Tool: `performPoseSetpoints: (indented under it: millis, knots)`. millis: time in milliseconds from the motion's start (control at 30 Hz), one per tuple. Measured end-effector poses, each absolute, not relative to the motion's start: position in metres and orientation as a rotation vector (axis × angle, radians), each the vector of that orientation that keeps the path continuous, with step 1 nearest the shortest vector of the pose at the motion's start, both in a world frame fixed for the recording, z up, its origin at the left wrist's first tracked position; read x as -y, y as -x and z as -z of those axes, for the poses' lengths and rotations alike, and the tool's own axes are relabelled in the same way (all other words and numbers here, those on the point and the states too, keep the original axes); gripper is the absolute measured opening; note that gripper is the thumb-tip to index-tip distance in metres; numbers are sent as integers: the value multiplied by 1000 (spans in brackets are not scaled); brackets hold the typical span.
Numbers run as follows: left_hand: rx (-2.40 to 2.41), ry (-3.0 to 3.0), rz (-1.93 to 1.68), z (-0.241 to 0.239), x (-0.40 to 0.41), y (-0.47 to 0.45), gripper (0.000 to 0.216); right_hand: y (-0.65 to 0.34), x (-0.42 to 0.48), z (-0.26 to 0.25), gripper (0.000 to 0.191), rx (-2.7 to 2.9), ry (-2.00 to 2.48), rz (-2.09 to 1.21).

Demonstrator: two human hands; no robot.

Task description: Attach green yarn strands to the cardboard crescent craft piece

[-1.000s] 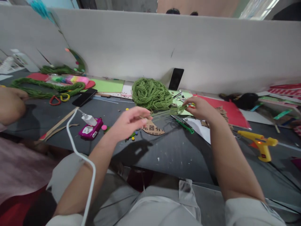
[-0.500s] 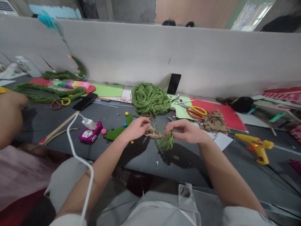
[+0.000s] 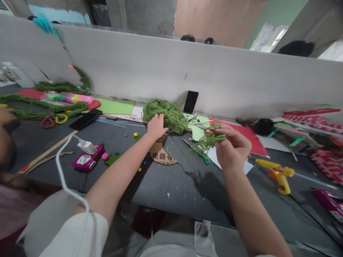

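Observation:
My left hand [image 3: 155,126] reaches forward and rests on the near edge of a big heap of green yarn [image 3: 171,114]; its fingers curl into the strands. Held up over the dark table [image 3: 182,178], my right hand [image 3: 232,146] is closed on a small bundle of green yarn [image 3: 207,140] that loops out from its fingers. A round cardboard piece [image 3: 160,155] with printed characters lies flat just below my left wrist.
A yellow glue gun [image 3: 278,173] lies at the right, a green-handled tool [image 3: 199,154] by the yarn bundle. A phone [image 3: 190,101] leans on the grey partition. A pink device with a white charger [image 3: 87,159], another phone [image 3: 85,119] and a neighbour's hand [image 3: 5,117] are at the left.
My left hand let go of the small yarn bundle and reached forward onto the big heap. My right hand lifted the bundle up and to the right.

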State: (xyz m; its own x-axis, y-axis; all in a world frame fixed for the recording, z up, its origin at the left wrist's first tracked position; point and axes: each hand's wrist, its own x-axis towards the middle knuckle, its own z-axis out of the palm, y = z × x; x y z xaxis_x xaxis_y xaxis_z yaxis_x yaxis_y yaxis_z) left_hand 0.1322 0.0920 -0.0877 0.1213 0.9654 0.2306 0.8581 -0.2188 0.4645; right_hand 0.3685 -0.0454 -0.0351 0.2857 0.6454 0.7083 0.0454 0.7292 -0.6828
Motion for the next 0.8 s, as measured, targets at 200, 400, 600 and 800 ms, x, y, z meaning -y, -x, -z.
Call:
performPoseSetpoints:
  millis: [200, 400, 600, 800]
  knots:
    - [-1735, -2423, -821, 75, -113, -136, 24, -387, 47, 24, 10, 914, 597, -686]
    - [-1577, -2346, -689, 58, -142, -126, 28, -410, 36, 30, 12, 1012, 823, -912]
    - [-1344, -2312, -504, 41, -139, -124, 24, -399, 20, 61, 31, 1666, 1536, -639]
    - [-1202, -2239, -394, 32, -135, -129, 21, -396, 27, 59, 35, 2376, 1593, -1030]
